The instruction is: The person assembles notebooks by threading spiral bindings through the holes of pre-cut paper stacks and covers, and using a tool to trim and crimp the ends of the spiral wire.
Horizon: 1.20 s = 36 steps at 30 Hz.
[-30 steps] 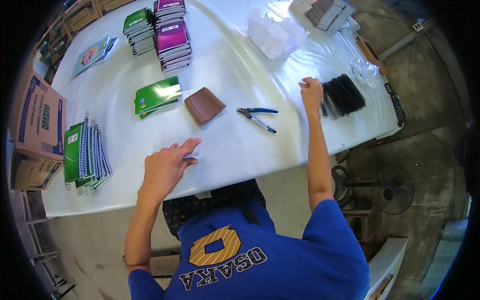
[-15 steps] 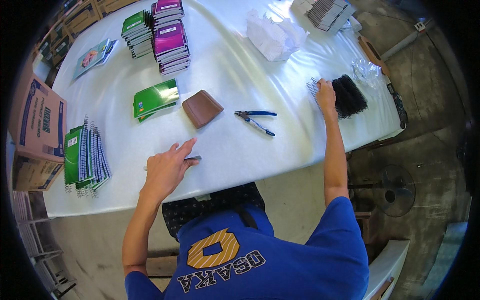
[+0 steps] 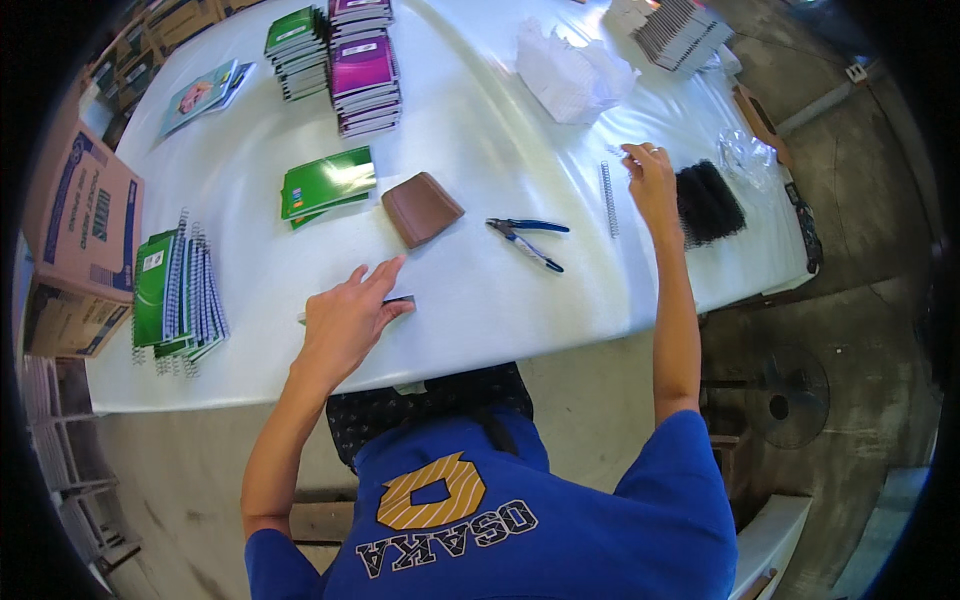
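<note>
My left hand (image 3: 348,312) is over the near edge of the table, thumb and fingers either side of a thin grey-edged pad (image 3: 402,300), mostly hidden beneath it. Farther right, my right hand (image 3: 652,180) pinches what looks like a spiral binding coil, its faint end showing past the fingertips. A loose spiral coil (image 3: 609,198) lies just left of that hand. Right of it sits a bundle of black spiral coils (image 3: 710,203). Blue-handled cutting pliers (image 3: 528,241), a brown block-shaped item (image 3: 422,209) and green notebooks (image 3: 328,185) lie between my hands.
Spiral-bound green notebooks (image 3: 160,290) stand by a cardboard box (image 3: 85,215) at left. Green notebooks (image 3: 298,55) and purple notebooks (image 3: 363,70) are stacked at the back. Crumpled white paper (image 3: 570,75), clear plastic (image 3: 745,152) and a bound stack (image 3: 678,35) lie back right.
My right hand has lifted off the coils' left side and moved slightly up and left. A single coil now lies apart on the table. The left hand stays at the pad; the view has shifted slightly.
</note>
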Each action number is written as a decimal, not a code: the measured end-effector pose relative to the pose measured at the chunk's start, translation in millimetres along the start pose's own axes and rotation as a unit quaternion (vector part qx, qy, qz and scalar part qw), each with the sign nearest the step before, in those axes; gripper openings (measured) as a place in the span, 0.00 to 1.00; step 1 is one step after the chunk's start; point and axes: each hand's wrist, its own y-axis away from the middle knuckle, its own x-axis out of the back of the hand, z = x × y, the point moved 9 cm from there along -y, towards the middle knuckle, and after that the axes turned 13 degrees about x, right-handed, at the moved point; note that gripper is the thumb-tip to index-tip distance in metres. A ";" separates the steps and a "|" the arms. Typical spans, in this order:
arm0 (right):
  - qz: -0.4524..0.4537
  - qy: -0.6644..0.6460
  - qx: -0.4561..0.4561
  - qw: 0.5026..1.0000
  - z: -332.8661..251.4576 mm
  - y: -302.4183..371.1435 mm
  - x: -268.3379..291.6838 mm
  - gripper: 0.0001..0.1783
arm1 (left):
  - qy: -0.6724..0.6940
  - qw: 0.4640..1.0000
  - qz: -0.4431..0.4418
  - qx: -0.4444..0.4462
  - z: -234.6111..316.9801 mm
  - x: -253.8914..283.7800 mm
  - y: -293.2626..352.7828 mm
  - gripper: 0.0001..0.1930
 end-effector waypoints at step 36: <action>-0.158 -0.354 0.182 0.904 -279.9 12.0 -37.8 0.11 | 0.066 0.997 -0.038 -0.009 8.0 0.4 -6.8 0.29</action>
